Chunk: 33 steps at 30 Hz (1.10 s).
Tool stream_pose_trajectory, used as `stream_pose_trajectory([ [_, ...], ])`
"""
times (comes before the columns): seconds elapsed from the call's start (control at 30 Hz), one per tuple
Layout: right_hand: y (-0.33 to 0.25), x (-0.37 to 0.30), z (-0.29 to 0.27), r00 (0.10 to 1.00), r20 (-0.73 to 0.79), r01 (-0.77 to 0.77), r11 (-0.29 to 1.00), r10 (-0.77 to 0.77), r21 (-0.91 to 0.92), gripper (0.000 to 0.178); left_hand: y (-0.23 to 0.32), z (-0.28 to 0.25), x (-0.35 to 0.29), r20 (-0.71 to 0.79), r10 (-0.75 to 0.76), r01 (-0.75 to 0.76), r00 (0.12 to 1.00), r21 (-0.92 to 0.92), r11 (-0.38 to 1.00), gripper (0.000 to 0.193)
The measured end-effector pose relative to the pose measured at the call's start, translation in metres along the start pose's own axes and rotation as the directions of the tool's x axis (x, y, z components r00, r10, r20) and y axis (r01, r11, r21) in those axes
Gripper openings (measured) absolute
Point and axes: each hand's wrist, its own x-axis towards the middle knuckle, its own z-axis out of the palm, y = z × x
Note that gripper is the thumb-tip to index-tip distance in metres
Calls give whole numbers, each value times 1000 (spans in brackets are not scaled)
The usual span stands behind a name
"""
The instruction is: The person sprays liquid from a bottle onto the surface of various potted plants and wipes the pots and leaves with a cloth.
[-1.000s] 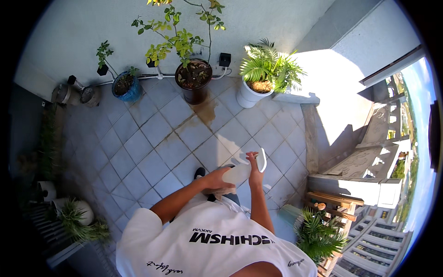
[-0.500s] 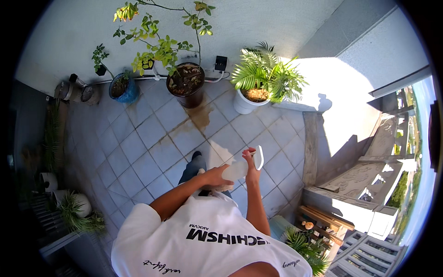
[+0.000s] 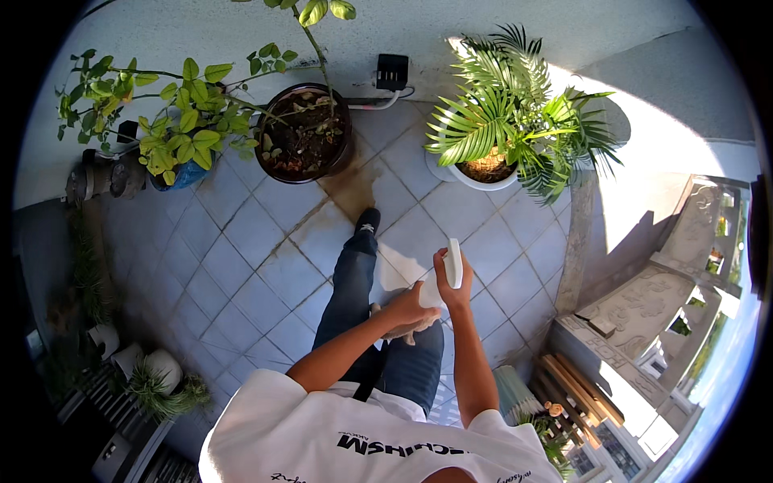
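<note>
I hold a white spray bottle in front of my thighs. My right hand is closed around its neck just under the white trigger head. Against the bottle's body, my left hand is closed from the left side. A crumpled beige cloth-like thing hangs below that hand; how it is held is hidden. Ahead of the bottle stand a leafy palm in a white pot and a woody plant in a brown pot.
A blue pot stands at the far left by the wall. A black outlet box is on the wall. At right are a carved stone railing and wooden slats. Pale tiles cover the floor; my shoe rests on them.
I have stepped forward, so the potted plants appear closer and larger. My left leg now reaches ahead. Both hands keep hold of the spray bottle.
</note>
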Motion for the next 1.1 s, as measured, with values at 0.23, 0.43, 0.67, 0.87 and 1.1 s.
stream_pose_trajectory([
  [0.23, 133, 144, 59, 965, -37, 255, 959, -261, -125, 8, -76, -56, 220, 61, 114, -123, 992, 174, 977, 91],
  [0.43, 187, 179, 69, 925, 1, 371, 901, -380, -224, 8, -49, -85, 283, 190, 39, -162, 981, 691, 704, 83],
  [0.67, 231, 216, 94, 847, -202, 459, 868, -492, -189, 10, -69, -43, 273, 102, 39, -108, 994, 877, 469, 71],
  [0.87, 236, 197, 115, 871, -223, 428, 899, -437, -90, 16, -68, -11, 243, 370, -71, -335, 926, 895, 295, 22],
  [1.1, 256, 189, 132, 837, -201, 483, 860, -509, -163, 17, -76, 11, 223, 408, -118, -366, 905, 891, 270, 24],
])
